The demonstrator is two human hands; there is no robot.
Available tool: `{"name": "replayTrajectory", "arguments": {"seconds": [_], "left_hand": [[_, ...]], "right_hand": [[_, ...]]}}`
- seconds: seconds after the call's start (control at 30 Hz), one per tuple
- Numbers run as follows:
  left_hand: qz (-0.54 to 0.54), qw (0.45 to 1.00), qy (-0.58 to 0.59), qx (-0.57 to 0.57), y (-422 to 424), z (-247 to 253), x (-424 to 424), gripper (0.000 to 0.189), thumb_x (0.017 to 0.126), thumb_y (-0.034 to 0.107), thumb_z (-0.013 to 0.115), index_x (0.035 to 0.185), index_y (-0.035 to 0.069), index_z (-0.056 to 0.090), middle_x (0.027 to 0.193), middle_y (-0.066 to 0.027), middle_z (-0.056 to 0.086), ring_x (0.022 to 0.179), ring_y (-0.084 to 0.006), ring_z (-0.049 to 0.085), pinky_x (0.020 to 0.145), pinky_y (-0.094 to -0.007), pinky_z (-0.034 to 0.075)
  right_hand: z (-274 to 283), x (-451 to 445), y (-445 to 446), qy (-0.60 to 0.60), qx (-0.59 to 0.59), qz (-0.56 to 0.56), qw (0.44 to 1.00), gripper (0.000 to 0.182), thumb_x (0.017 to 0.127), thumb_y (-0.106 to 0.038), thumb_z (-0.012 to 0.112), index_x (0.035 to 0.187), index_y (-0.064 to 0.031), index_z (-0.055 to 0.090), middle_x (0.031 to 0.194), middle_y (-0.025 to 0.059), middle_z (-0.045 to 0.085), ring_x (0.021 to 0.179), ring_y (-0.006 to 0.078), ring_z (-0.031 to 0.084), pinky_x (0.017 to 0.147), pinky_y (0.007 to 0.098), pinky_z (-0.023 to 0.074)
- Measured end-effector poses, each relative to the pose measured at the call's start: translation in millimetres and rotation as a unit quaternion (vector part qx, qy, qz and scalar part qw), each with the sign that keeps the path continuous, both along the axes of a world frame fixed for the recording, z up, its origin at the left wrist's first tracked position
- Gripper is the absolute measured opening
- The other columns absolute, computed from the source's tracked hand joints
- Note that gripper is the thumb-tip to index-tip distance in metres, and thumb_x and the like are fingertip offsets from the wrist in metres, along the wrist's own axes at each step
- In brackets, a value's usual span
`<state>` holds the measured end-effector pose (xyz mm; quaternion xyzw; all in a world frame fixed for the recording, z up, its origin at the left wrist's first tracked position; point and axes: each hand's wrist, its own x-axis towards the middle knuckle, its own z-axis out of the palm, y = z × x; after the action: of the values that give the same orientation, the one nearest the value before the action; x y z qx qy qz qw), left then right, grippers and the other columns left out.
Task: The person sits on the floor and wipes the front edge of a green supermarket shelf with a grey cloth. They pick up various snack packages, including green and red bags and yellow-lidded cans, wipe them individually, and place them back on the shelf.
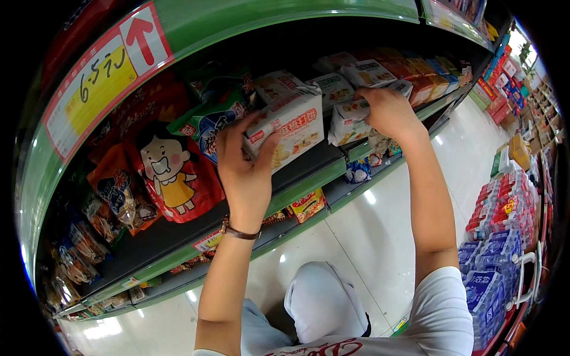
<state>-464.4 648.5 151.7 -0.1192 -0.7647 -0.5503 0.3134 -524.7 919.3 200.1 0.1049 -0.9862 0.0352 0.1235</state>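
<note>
My left hand [247, 167], with a brown strap on the wrist, grips the near end of a white wrapped snack packet [294, 127] on the shelf, thumb on one face and fingers on the other side. My right hand [389, 111] is bent over a smaller white packet [349, 122] further right, and holds its right end; a crumpled greyish thing [379, 141] shows under the palm, too unclear to name. More white packets [331, 89] stand behind. Left of my left hand are a green snack bag [209, 122] and a red bag with a cartoon girl [171, 178].
A green shelf edge [307, 178] curves below the goods, and an upper shelf edge [285, 20] hangs overhead. Orange boxes [421, 89] stand at the shelf's right. A lower shelf holds a yellow and red packet [307, 205]. Shrink-wrapped bottle packs [485, 293] stand on the right.
</note>
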Motion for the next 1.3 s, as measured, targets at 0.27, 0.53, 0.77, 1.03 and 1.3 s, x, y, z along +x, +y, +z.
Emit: {"name": "replayTrajectory", "arguments": {"seconds": [0.27,0.53,0.77,1.03,1.3], "left_hand": [[-0.013,0.995,-0.027,-0.09,26,-15,-7,0.037,0.086,0.015,0.072,0.121,0.008,0.061,0.119,-0.0167,0.053,0.106,-0.0357,0.058,0.088,-0.0401,0.05],[0.05,0.976,0.057,-0.205,28,-28,-7,0.048,0.084,0.017,0.075,0.128,0.008,0.057,0.138,-0.0174,0.046,0.122,-0.039,0.049,0.098,-0.0457,0.045],[0.164,0.964,0.068,-0.198,-19,-10,44,0.07,0.074,0.027,0.083,0.137,0.014,0.054,0.152,-0.0146,0.036,0.136,-0.0352,0.034,0.111,-0.0474,0.023],[0.276,0.952,0.005,-0.131,-156,-21,51,0.063,0.084,0.026,0.076,0.133,-0.003,0.049,0.13,-0.0214,0.055,0.12,-0.0393,0.051,0.101,-0.0435,0.041],[0.339,0.903,-0.154,-0.215,-169,-20,35,0.108,0.065,0.054,0.085,0.138,-0.01,0.037,0.117,-0.0306,0.058,0.107,-0.0431,0.059,0.09,-0.0482,0.049]], "right_hand": [[-6,1,7,0.035,0.016,0.027,0.999,0.047,0.072,0.003,0.06,0.117,-0.0083,0.064,0.097,0.0213,0.068,0.096,0.0393,0.064,0.084,0.0471,0.0506],[10,40,-8,0.099,-0.018,-0.036,0.994,0.039,0.078,-0.003,0.064,0.117,-0.0066,0.064,0.085,0.0208,0.067,0.084,0.0346,0.067,0.073,0.0444,0.0515],[-46,115,-16,-0.048,-0.609,-0.086,0.787,0.027,0.09,-0.029,0.073,0.091,-0.0048,0.062,0.068,0.0012,0.057,0.06,0.0072,0.051,0.056,0.024,0.0391],[-93,156,-89,-0.182,-0.895,-0.157,0.377,0.031,0.095,-0.037,0.067,0.084,-0.0091,0.06,0.078,-0.0006,0.058,0.072,0.0127,0.061,0.068,0.0288,0.0513],[-100,176,-137,-0.299,-0.891,-0.064,0.337,0.048,0.102,-0.045,0.049,0.115,-0.0023,0.066,0.109,0.0096,0.07,0.096,0.0224,0.067,0.083,0.0347,0.0554]]}}
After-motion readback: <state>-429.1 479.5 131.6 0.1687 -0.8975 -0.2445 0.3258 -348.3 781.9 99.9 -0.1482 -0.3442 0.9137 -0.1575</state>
